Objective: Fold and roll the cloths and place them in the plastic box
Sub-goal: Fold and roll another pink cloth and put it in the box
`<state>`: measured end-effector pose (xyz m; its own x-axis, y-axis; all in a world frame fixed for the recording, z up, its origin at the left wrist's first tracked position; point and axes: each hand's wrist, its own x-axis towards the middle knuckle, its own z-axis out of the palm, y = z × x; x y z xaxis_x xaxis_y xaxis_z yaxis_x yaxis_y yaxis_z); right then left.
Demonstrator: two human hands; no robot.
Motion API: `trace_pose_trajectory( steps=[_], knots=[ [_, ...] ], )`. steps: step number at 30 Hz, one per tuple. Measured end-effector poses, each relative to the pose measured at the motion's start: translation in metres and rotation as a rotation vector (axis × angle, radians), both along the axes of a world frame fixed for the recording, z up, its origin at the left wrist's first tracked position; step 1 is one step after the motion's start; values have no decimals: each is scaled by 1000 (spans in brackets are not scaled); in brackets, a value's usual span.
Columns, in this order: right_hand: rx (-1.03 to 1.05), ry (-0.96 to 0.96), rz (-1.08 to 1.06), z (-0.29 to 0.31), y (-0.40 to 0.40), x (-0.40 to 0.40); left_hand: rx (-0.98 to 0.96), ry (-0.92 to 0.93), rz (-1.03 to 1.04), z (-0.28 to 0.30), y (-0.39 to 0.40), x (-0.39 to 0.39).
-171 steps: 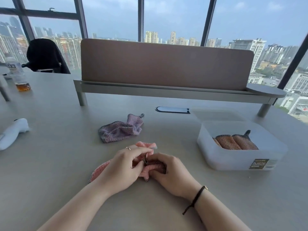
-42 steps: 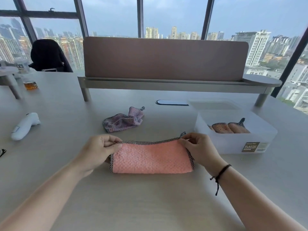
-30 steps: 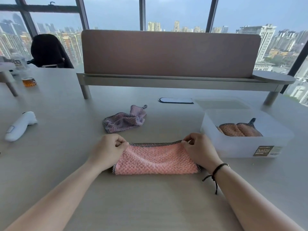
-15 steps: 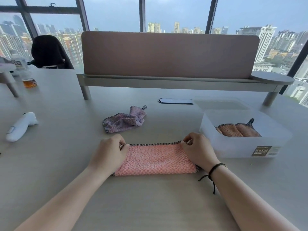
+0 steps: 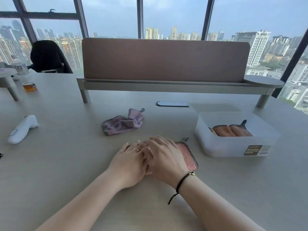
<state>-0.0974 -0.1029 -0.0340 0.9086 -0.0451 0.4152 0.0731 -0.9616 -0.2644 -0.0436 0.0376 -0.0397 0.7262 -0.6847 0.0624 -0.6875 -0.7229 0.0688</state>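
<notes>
A pink cloth (image 5: 187,154) with a dark checked border lies on the table in front of me, mostly hidden under both hands; only its right end and hanging loop show. My left hand (image 5: 130,164) rests flat on it, fingers stretched out. My right hand (image 5: 164,155) lies flat on it too, overlapping the left hand's fingers. A crumpled purple cloth (image 5: 121,125) sits just beyond the hands. The translucent plastic box (image 5: 230,147) stands to the right and holds two rolled orange cloths (image 5: 231,130).
The box's lid (image 5: 215,105) lies behind the box. A white handheld device (image 5: 21,129) is at the left, with a bottle of amber liquid (image 5: 27,80) far left. A desk divider on a raised shelf (image 5: 165,60) spans the back, with a cable slot (image 5: 172,103) below it.
Both hands held the ends of the spread pink cloth; now they have come together at the middle, flat on it, and the cloth looks much narrower.
</notes>
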Motion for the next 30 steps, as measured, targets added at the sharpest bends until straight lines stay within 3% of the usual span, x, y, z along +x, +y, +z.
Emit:
trace_pose_trajectory(
  steps=[2,4,11,25,28,30],
  knots=[
    [70,190,23,-11,6,4,100,131,42,-5,-1,5],
    [63,311,2,-16,2,6,82,156,63,-9,0,8],
    [20,472,-107,-12,-26,-3,22,125,146,-14,4,6],
    [-23,454,-188,-16,-53,-10,-11,159,253,-10,6,-1],
    [-31,353,-194,-15,-52,-13,-41,167,271,-10,7,-3],
    [-89,168,-196,-14,-49,-19,-120,185,293,-8,10,-6]
  ],
)
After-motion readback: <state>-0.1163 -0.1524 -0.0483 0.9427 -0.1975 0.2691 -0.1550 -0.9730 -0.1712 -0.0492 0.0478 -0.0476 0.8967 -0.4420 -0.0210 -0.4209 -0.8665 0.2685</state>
